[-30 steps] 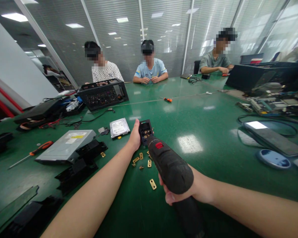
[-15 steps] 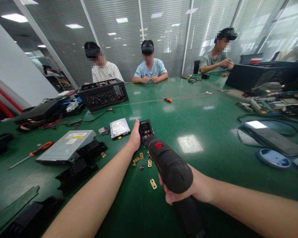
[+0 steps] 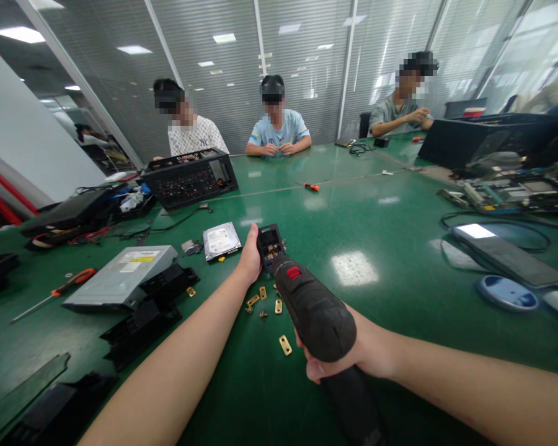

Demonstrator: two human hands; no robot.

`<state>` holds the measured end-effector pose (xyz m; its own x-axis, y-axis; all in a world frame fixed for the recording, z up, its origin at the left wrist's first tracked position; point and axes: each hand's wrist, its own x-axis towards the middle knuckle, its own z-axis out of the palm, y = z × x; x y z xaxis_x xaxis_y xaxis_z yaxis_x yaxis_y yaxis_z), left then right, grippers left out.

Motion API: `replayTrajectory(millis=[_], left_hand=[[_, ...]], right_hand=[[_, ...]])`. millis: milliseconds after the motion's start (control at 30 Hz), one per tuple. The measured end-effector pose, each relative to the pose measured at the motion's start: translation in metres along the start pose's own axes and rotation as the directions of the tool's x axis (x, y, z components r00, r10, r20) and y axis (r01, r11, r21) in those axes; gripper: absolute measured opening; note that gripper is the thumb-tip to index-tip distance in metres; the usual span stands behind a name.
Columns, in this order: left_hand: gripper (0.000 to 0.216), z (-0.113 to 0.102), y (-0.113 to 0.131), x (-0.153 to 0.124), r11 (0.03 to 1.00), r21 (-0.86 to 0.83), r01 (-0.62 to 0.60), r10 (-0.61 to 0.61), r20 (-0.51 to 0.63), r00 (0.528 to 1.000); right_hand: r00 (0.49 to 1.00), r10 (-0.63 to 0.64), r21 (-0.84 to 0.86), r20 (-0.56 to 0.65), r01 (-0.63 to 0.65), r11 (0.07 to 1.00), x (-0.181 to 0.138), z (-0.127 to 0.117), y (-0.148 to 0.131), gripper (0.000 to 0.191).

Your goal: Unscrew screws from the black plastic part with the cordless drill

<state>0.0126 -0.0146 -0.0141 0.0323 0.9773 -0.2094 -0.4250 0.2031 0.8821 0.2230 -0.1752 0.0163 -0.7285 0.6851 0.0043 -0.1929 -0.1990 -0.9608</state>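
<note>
My left hand grips a small black open housing with brass parts inside, holding it upright on the green table. My right hand is wrapped round the handle of a black electric screwdriver with a red switch. Its nose points into the housing. Several small brass plates and screws lie on the table just below the housing.
At left lie a grey optical drive, black plastic panels, a hard disk, a red-handled screwdriver and an open computer case. At right are a phone, cables and circuit boards. Three people sit at the far side.
Both hands hold the same grip. The view has shifted slightly, and the person at the far right has raised a hand.
</note>
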Motion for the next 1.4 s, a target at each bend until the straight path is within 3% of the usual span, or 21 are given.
replayTrajectory(millis=[1100,1400], left_hand=[[0.062,0.0037,0.0013,-0.0018,1.0,-0.016,-0.01,0.01,-0.019,1.0],[0.06,0.0022,0.001,-0.0015,0.998,-0.054,-0.02,0.019,-0.01,1.0]], right_hand=[[1.0,-0.007,-0.005,-0.026,0.007,1.0,0.0001,0.0012,-0.0018,0.045],[0.998,0.05,0.034,-0.045,-0.048,0.998,-0.0002,0.0022,-0.0023,0.045]])
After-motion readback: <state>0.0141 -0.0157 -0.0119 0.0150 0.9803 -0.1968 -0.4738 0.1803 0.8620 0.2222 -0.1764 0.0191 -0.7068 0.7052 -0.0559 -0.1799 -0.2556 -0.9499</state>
